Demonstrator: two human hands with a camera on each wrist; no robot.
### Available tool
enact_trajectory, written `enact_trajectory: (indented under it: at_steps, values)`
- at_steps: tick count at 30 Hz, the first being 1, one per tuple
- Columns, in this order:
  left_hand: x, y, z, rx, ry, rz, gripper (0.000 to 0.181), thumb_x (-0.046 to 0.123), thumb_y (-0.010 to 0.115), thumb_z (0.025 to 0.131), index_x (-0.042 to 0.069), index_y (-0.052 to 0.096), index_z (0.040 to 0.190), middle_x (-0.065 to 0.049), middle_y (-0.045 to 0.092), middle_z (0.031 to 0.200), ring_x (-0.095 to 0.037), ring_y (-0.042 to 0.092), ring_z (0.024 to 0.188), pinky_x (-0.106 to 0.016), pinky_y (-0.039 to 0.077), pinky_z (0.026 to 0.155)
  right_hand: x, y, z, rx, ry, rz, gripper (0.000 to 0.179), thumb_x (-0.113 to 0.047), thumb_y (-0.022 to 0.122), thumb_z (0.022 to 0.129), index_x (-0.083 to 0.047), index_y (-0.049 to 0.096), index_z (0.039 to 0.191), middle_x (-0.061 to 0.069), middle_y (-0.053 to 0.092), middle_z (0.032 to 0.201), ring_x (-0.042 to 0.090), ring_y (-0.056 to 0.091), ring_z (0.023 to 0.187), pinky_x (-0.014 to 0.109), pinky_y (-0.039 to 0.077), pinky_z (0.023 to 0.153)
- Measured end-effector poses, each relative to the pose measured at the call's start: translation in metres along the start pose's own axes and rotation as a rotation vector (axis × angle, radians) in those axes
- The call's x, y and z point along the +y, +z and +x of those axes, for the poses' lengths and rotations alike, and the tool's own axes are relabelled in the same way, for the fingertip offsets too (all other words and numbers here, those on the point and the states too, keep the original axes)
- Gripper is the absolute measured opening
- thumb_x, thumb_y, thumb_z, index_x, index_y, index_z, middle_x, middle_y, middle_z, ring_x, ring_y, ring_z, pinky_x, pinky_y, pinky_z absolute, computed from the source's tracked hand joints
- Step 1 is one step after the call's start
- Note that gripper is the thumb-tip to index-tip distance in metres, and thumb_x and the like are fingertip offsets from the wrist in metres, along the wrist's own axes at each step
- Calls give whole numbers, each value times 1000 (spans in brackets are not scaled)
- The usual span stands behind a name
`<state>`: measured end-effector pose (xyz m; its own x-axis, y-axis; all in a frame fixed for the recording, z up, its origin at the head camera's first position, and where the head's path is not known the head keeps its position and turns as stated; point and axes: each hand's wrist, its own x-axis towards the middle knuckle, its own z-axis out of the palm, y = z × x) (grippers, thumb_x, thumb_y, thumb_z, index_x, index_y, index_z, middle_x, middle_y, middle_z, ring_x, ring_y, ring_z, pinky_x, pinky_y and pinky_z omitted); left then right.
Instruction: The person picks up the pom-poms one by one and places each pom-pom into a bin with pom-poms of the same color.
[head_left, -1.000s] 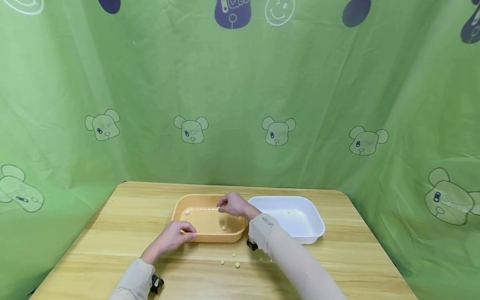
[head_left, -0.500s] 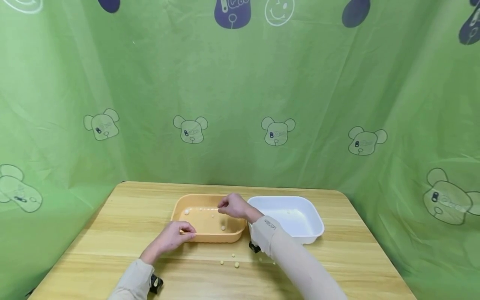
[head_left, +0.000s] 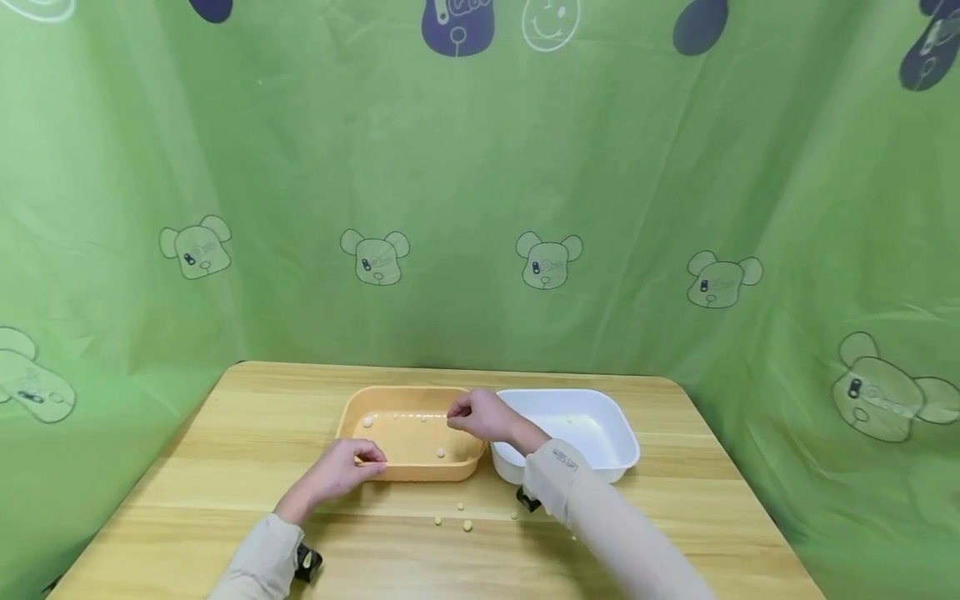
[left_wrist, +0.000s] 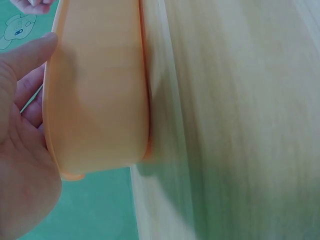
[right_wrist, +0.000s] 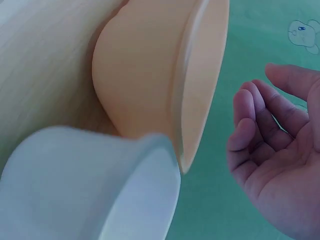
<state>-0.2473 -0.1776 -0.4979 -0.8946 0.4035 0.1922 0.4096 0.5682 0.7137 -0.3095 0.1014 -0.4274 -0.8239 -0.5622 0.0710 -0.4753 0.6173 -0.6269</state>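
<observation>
Left hand (head_left: 333, 471) pinches orange tray (head_left: 427, 473) by rim. Right hand (head_left: 486, 415) above its right end, fingers loosely curled, thumb apart. 4 balls (head_left: 367, 422) visible inside.

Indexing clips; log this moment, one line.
left hand: pinches orange tray | right hand: relaxed above orange tray | white tray: alongside | yellow balls: on table

And here we are, a curtained-off booth, something like a small recording studio: green bear-print cloth (head_left: 450, 150) draped behind the wood-grain tabletop (head_left: 172, 475) and down both its sides, black wrist-worn devices (head_left: 308, 563) over it!
</observation>
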Motion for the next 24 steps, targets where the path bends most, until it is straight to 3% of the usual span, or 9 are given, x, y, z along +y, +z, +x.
enact_trajectory:
  at_steps: [9,15,19,24]
  values:
    - [6,0,0,9,5,6,11,21,68,88,11,69,93,7,64,90,-15,60,87,-31,49,76,12,-21,-32,63,-6,-4,9,-13,63,89,-8,71,89,-4,65,79,9,58,75,27,49,69]
    - [16,0,-2,64,-4,24,17,20,69,86,9,68,99,1,65,98,-22,59,94,-44,49,81,26,-32,-53,83,-12,-36,11,-14,62,90,-8,71,89,-7,65,79,8,58,75,27,49,70]
    - [30,3,-3,82,44,19,17,15,68,86,7,67,102,-2,64,103,-27,59,98,-52,48,84,38,-42,-69,103,-9,-57,14,-14,62,90,-4,71,91,-6,66,79,9,59,74,28,50,69]
    - [49,7,-5,42,145,5,17,10,67,87,5,68,103,-3,67,103,-22,61,96,-43,50,83,55,-50,-91,104,7,-98,14,-14,62,90,-4,72,90,-6,65,79,9,58,74,28,49,69]
